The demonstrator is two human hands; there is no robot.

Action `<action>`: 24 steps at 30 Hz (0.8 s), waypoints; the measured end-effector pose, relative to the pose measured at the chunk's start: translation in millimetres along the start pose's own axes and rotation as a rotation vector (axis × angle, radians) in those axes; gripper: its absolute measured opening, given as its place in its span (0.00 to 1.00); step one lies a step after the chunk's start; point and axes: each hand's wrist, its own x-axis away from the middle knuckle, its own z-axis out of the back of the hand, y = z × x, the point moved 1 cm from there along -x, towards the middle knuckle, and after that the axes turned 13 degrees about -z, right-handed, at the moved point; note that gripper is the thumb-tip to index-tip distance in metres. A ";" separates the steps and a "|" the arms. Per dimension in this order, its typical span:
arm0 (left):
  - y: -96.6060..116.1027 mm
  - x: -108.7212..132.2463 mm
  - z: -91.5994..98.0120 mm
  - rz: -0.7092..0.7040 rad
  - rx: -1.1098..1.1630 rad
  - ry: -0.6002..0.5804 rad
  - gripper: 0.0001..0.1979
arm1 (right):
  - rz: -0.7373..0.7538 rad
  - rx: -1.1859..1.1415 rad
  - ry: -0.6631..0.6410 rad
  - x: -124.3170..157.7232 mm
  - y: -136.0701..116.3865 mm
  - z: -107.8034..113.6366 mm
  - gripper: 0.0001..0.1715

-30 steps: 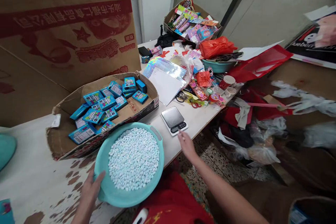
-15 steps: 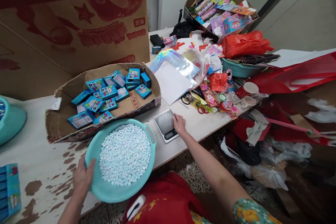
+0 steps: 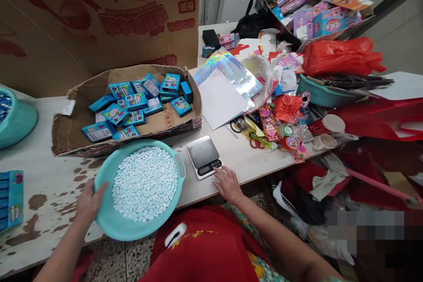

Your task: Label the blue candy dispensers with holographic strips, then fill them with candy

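Note:
A turquoise basin (image 3: 132, 229) of small pale blue candies (image 3: 145, 183) sits at the table's front edge, tipped slightly. My left hand (image 3: 89, 202) grips its left rim, thumb inside and the other fingers hidden underneath. To the basin's right lies a digital kitchen scale (image 3: 203, 152) with a bare metal plate. At its front panel is my right hand (image 3: 228, 185), fingers apart, one fingertip at the buttons. Behind the basin, a low cardboard tray (image 3: 178, 130) holds several small blue candy boxes (image 3: 135, 101).
A large carton (image 3: 99, 22) stands behind the tray. At left are another turquoise tub (image 3: 20, 119) and a blue display box (image 3: 16, 198). Paper sheets (image 3: 221, 101), scissors (image 3: 256, 142), cups (image 3: 325, 141) and loose packaging crowd the right side, with a full box (image 3: 320, 13) beyond.
My right hand has moved from the scale's right side to its front buttons, fingers spreading. The scale now sits turned slightly. My left hand still holds the basin.

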 end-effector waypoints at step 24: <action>-1.6 0.7 -1.2 -0.007 0.003 -0.014 0.31 | -0.152 -0.012 -0.033 -12.5 -12.1 -4.1 0.29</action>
